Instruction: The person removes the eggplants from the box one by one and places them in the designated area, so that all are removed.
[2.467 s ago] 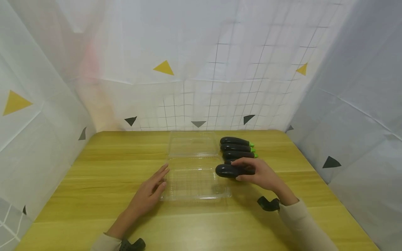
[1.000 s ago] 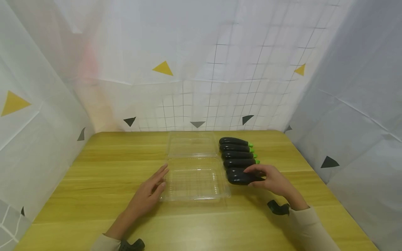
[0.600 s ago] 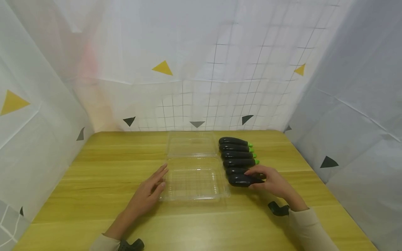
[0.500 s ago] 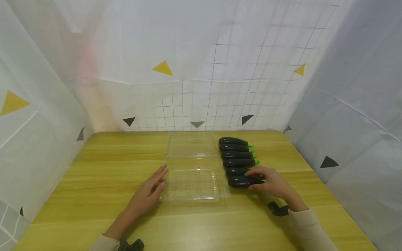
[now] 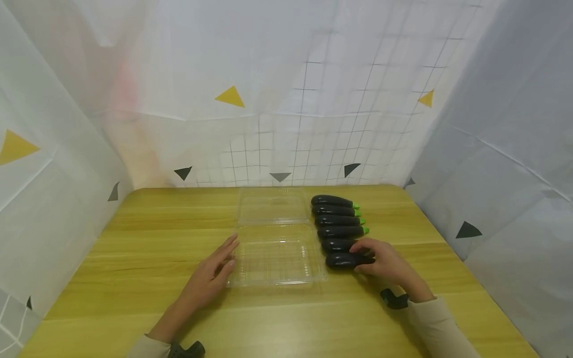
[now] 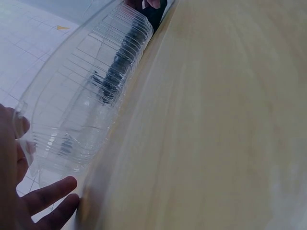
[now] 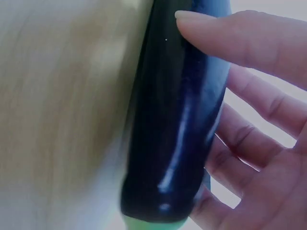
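Note:
In the head view my right hand (image 5: 388, 263) grips the green-stem end of a glossy dark purple eggplant (image 5: 342, 261), the nearest of a row. The right wrist view shows the thumb (image 7: 211, 31) on one side of this eggplant (image 7: 172, 120) and the fingers on the other; its green cap (image 7: 148, 224) peeks out below. A hinged clear plastic container (image 5: 275, 283) lies unfolded left of the row, its lid (image 5: 274, 204) laid back. My left hand (image 5: 206, 281) rests at the container's left side, relaxed fingers touching the rim.
Several more eggplants (image 5: 340, 232) lie side by side behind the held one, green stems to the right. The wooden table (image 5: 156, 238) ends at a white sheet wall (image 5: 201, 149) behind, with further sheets at both sides. Dark wrist mounts (image 5: 394, 299) sit below each hand.
The right hand has carried the eggplant from beside the container's right edge towards me and lowered it to the near end of the row. The left hand has stayed in place.

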Available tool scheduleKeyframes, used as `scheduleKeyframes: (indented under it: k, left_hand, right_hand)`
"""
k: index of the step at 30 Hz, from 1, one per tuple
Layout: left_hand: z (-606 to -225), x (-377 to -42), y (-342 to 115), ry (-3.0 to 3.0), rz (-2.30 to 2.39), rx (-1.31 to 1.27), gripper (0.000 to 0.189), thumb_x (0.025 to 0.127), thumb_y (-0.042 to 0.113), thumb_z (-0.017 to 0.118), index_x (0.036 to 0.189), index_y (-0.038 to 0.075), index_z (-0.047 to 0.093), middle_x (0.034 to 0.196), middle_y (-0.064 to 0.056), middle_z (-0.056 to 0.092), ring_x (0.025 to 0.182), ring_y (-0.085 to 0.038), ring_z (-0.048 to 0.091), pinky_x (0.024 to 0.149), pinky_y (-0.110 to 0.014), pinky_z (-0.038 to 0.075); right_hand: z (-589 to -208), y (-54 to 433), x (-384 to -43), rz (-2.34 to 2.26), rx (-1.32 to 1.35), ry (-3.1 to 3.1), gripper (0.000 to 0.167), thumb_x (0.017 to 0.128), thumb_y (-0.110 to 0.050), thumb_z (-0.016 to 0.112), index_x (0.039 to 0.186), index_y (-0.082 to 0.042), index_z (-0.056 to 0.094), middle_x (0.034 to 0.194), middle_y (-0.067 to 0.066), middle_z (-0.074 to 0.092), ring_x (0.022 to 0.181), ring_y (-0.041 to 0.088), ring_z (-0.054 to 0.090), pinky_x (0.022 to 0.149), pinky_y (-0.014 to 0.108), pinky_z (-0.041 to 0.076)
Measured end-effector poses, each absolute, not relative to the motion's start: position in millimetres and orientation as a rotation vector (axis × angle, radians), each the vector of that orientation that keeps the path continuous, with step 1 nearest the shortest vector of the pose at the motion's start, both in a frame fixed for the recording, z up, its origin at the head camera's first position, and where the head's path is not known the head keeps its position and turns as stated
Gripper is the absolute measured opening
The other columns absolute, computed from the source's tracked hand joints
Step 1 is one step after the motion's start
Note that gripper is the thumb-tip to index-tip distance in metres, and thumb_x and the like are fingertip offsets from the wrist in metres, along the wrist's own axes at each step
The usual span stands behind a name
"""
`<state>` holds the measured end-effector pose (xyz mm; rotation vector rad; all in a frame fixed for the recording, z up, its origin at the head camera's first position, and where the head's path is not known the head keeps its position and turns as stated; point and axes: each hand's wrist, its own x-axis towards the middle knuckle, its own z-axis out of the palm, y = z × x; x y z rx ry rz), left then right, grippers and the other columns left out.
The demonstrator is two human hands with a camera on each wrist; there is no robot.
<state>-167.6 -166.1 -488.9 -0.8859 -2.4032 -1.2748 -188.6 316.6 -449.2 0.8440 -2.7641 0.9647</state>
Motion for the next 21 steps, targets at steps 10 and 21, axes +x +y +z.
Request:
scheduleKeyframes:
  k: [10, 21]
  left_hand:
    - [-490.5, -167.8, -166.1, -2.401, -1.274, -0.899, 0.05, 0.108, 0.007, 0.054, 0.157, 0.005, 0.045, 0.164, -0.015, 0.036, 0.119, -0.034, 0.065, 0.089, -0.044, 0.057]
    - [-489.3, -167.1, -166.2, -2.399, -1.291, -0.893, 0.05, 0.108, 0.008, 0.054, 0.157, 0.006, 0.045, 0.164, -0.016, 0.037, 0.116, -0.033, 0.066, 0.089, -0.041, 0.057]
  right_hand:
    - [-452.1, 317.8, -186.3, 0.919, 0.857, -2.81, 0.041, 0.077, 0.003, 0.086, 0.113, -0.004, 0.069, 0.112, 0.007, 0.07, 0.105, 0.031, 0.067, 0.086, 0.053, 0.055]
    - [-454.2, 315.4, -188.9, 0.889, 0.903, -2.761, 0.04, 0.076, 0.007, 0.084, 0.111, -0.005, 0.07, 0.11, 0.004, 0.07, 0.102, 0.027, 0.067, 0.087, 0.051, 0.055]
